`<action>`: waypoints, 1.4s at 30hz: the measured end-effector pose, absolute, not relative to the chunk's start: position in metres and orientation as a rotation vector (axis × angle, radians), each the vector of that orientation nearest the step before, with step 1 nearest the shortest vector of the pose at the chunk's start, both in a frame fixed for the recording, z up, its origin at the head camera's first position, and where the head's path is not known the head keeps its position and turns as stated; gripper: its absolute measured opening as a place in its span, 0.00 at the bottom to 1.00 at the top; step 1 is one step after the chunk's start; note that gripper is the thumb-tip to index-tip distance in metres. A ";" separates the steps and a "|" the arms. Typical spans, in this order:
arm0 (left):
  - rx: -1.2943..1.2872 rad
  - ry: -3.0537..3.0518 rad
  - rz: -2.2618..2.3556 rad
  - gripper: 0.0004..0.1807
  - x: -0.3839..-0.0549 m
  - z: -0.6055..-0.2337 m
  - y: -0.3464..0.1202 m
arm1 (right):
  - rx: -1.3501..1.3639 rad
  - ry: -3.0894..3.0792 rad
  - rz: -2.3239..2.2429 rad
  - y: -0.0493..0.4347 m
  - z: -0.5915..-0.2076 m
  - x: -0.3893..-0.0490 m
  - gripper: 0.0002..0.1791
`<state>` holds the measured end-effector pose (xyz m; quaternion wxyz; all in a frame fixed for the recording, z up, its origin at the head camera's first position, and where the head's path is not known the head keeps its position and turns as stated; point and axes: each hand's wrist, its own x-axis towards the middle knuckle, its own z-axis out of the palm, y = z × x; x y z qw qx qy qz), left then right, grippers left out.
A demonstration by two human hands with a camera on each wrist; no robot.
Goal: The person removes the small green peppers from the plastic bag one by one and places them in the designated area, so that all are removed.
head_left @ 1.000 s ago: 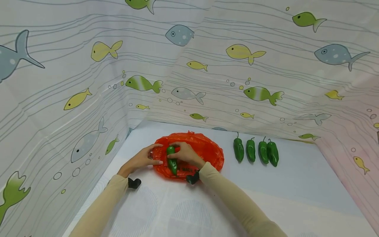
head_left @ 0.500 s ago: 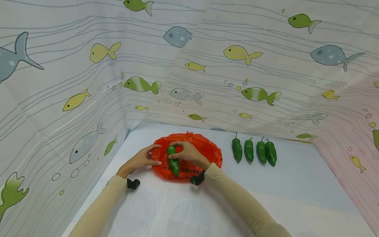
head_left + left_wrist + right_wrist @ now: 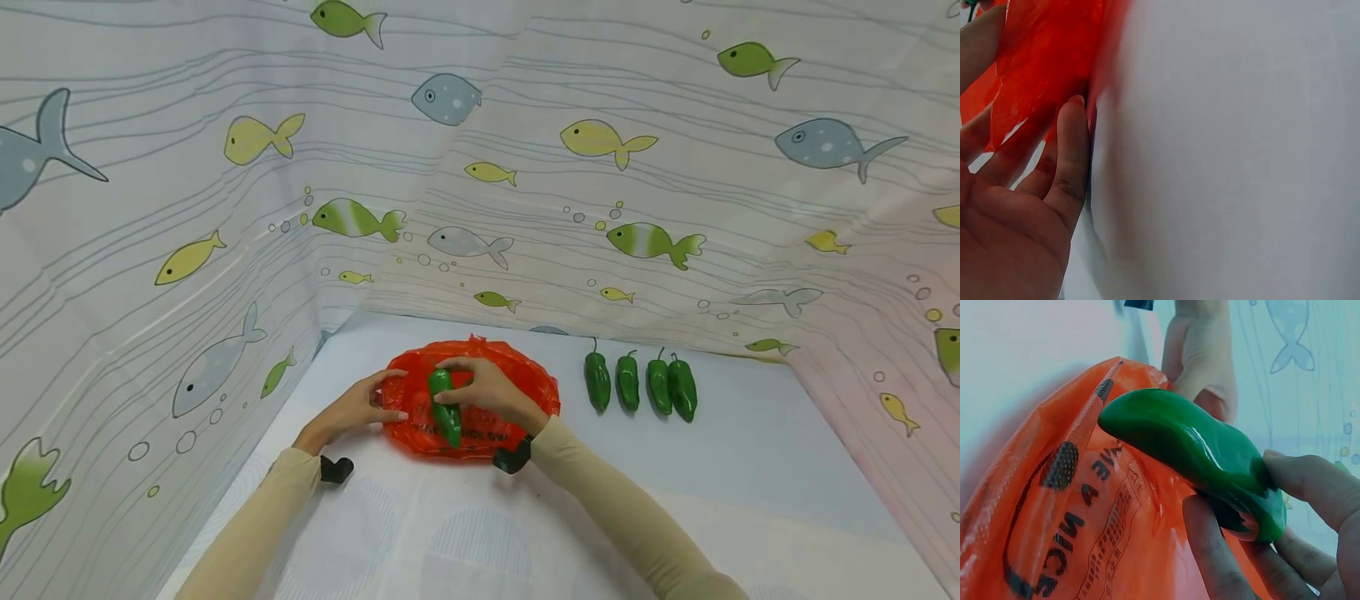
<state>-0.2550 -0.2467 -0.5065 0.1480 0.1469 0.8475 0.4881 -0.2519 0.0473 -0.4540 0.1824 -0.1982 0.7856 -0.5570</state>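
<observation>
My right hand (image 3: 483, 387) pinches a glossy green chili pepper (image 3: 1172, 437) near its thicker end, thumb on one side and fingers on the other. The pepper overlaps the inside of an open red plastic bag (image 3: 517, 375) in the head view, its narrow tip pointing toward me. My left hand (image 3: 363, 406) rests at the bag's left side, fingers fairly straight and spread, thumb apart from them. In the left wrist view the bag's thin red film (image 3: 1054, 50) lies against those fingers. Black print shows on the bag in the right wrist view.
Several more green peppers (image 3: 640, 383) lie side by side on the white table (image 3: 750, 433), right of the bag. Curtains with printed fish (image 3: 645, 240) stand at the back and both sides. A black wrist mount (image 3: 512, 456) sits by the right cuff, close over the bag's front rim.
My right hand has shifted slightly right with the pepper, uncovering more of the bag's print. The left hand keeps its place at the bag's side. The head view has turned a little.
</observation>
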 end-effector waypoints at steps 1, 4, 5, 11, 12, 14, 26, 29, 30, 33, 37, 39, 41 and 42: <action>0.422 2.437 1.403 0.43 -0.255 -0.507 -0.247 | -0.556 2.217 -1.571 0.048 -0.454 -0.251 0.29; 0.423 2.433 1.405 0.43 -0.255 -0.509 -0.247 | -0.555 2.224 -1.558 0.052 -0.455 -0.250 0.29; 0.425 2.429 1.409 0.43 -0.255 -0.509 -0.247 | -0.551 2.231 -1.552 0.054 -0.455 -0.249 0.30; 0.440 2.414 1.420 0.44 -0.256 -0.509 -0.247 | -0.507 2.262 -1.521 0.063 -0.455 -0.249 0.30; 0.441 2.415 1.419 0.44 -0.256 -0.509 -0.247 | -0.500 2.258 -1.524 0.065 -0.455 -0.249 0.30; 0.436 2.418 1.412 0.44 -0.255 -0.509 -0.247 | -0.493 2.251 -1.531 0.068 -0.455 -0.249 0.30; 0.420 2.449 1.394 0.44 -0.255 -0.506 -0.247 | -0.517 2.265 -1.493 0.085 -0.458 -0.247 0.32; 0.425 2.448 1.391 0.44 -0.255 -0.507 -0.247 | -0.534 2.275 -1.481 0.089 -0.458 -0.246 0.32; 0.425 2.447 1.391 0.44 -0.255 -0.507 -0.248 | -0.537 2.279 -1.475 0.091 -0.458 -0.245 0.32; 0.426 2.442 1.388 0.45 -0.255 -0.507 -0.248 | -0.541 2.289 -1.458 0.095 -0.458 -0.245 0.32; 0.422 2.439 1.393 0.45 -0.255 -0.505 -0.248 | -0.548 2.289 -1.444 0.100 -0.458 -0.245 0.32; 0.421 2.439 1.398 0.45 -0.255 -0.504 -0.247 | -0.551 2.292 -1.434 0.102 -0.457 -0.244 0.32; 0.421 2.438 1.403 0.45 -0.255 -0.504 -0.247 | -0.550 2.297 -1.426 0.104 -0.457 -0.244 0.32; 0.420 2.437 1.403 0.45 -0.255 -0.503 -0.247 | -0.546 2.296 -1.424 0.105 -0.457 -0.243 0.32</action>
